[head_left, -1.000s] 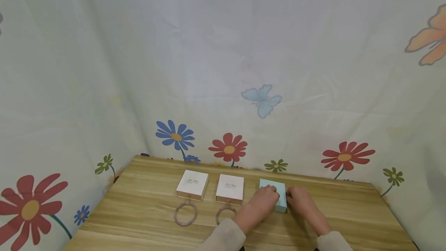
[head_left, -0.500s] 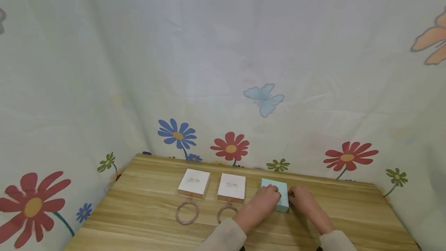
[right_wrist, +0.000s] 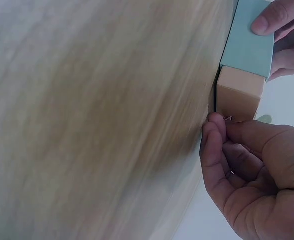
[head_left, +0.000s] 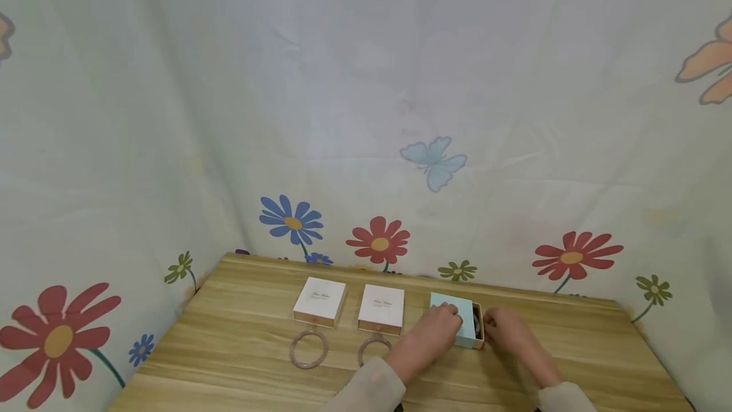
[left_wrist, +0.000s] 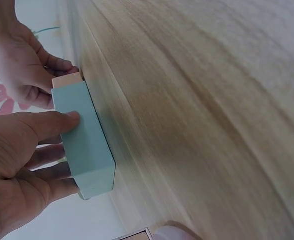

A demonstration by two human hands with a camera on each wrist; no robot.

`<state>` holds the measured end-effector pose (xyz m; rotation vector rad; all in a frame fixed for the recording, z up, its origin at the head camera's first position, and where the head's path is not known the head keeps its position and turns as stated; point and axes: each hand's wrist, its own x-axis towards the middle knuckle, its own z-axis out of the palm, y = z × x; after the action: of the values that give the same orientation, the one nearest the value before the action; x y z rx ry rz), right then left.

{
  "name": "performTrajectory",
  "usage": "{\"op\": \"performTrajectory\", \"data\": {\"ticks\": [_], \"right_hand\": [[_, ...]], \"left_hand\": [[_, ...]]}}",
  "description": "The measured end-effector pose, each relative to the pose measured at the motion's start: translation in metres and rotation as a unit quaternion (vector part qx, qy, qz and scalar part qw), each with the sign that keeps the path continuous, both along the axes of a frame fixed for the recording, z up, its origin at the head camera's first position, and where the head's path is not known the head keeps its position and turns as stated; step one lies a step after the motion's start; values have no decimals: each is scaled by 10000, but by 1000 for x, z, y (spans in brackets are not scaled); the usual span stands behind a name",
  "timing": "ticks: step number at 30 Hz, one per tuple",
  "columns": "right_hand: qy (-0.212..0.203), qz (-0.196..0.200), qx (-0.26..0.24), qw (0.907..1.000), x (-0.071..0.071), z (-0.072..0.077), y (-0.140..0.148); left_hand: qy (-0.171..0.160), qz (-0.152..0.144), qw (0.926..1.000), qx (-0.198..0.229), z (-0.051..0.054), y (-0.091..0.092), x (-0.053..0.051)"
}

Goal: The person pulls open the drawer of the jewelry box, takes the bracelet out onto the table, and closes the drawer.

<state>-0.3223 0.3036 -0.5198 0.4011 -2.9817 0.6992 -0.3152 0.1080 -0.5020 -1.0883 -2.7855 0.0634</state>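
Note:
A teal sleeve box (head_left: 466, 320) lies on the table at the right, its kraft-coloured drawer (right_wrist: 239, 95) partly slid out to the right. In the head view a dark, curved thing (head_left: 476, 323) shows inside the drawer; its kind is unclear. My left hand (head_left: 429, 339) holds the sleeve, thumb on the near side and fingers across the top and far side. At the drawer's front, the thumb and forefinger of my right hand (right_wrist: 256, 170) pinch a small pull tab (right_wrist: 228, 119), mostly hidden by the fingertips.
Two white boxes, one at the left (head_left: 320, 301) and one in the middle (head_left: 381, 307), stand on the wooden table (head_left: 240, 336). Before them lie two pale mauve bangles, the left one (head_left: 293, 350) whole in view, the other (head_left: 361, 352) partly behind my left arm. A flowered curtain (head_left: 343, 113) hangs behind.
The drawer has slid out of the teal sleeve to the right, drawn along with my right hand. My left hand has stayed on the sleeve.

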Motion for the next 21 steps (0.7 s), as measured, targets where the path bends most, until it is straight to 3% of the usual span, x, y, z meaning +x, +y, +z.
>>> {"op": "performTrajectory", "data": {"ticks": [21], "right_hand": [[-262,-168,-290,9991,5,-4,24]], "left_hand": [[-344,-22,9991,266,5,-4,1]]}}
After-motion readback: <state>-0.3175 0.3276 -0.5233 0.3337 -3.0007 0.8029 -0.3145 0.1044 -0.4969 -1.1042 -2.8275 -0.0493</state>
